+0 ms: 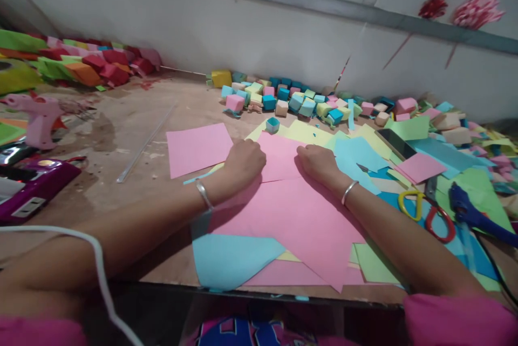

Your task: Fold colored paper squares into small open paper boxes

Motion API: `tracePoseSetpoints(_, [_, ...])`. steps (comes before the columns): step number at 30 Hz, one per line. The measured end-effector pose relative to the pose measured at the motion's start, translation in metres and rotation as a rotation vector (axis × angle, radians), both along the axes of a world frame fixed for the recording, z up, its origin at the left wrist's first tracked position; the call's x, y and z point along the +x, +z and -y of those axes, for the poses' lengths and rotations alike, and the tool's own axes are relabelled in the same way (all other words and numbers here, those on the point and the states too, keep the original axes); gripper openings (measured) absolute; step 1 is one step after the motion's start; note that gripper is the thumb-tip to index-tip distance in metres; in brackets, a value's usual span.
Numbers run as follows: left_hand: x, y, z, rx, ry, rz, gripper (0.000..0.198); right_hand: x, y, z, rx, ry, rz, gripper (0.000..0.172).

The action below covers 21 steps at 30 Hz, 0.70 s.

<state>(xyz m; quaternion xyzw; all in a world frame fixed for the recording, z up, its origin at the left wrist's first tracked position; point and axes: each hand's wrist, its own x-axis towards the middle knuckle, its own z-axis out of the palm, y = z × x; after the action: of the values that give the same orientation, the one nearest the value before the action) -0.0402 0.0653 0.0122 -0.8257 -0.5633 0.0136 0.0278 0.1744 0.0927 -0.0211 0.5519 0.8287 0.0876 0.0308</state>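
A small sheet of pink paper [280, 156] lies between my two hands on top of other coloured sheets. At its left edge, my left hand [246, 162] is closed with the fingers curled in on the paper. My right hand [318, 162] is closed in the same way at the right edge. The fingertips of both are partly hidden. Under my wrists spreads a larger pink sheet [299, 211], over a light blue sheet [234, 259]. Another pink sheet [198, 149] rests left of my left hand. A small open paper box [272, 125] stands just beyond the paper.
Many small paper cubes [283, 93] line the wall. Scissors [439, 222] and a blue glue gun [473, 216] lie at right. At left are a pink glue gun [38, 119], a purple power strip [36, 187], a clear ruler [141, 146] and a white cable [99, 265].
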Motion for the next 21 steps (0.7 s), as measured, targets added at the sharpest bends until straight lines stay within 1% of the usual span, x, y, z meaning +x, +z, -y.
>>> tracePoseSetpoints(3, [-0.014, 0.007, -0.007, 0.050, 0.047, 0.093, 0.023, 0.000, 0.001, -0.001, -0.003, 0.009, -0.047, 0.028])
tracePoseSetpoints(5, [-0.018, 0.007, -0.008, 0.103, 0.081, 0.176, 0.022, 0.000, 0.001, -0.001, -0.004, 0.012, -0.078, 0.026])
tracePoseSetpoints(8, [-0.018, -0.003, -0.009, 0.117, 0.073, 0.336, 0.030, 0.001, 0.000, -0.003, 0.003, 0.003, -0.138, 0.024])
tracePoseSetpoints(12, [-0.016, -0.023, -0.013, -0.003, -0.003, 0.567, 0.046, 0.009, -0.002, -0.011, 0.037, -0.038, -0.258, 0.023])
tracePoseSetpoints(15, [-0.019, -0.031, -0.015, -0.047, -0.010, 0.724, 0.041, 0.015, -0.002, -0.018, 0.064, -0.042, -0.370, 0.024])
tracePoseSetpoints(18, [-0.022, -0.031, -0.012, -0.035, 0.021, 1.009, 0.033, 0.019, -0.001, -0.023, 0.091, 0.010, -0.468, 0.023])
tracePoseSetpoints(19, [-0.022, -0.030, -0.011, -0.015, 0.039, 1.121, 0.030, 0.020, -0.001, -0.023, 0.095, 0.039, -0.534, 0.023])
tracePoseSetpoints(21, [-0.021, -0.028, -0.008, 0.040, 0.082, 1.276, 0.024, 0.020, -0.003, -0.025, 0.064, 0.094, -0.773, 0.022])
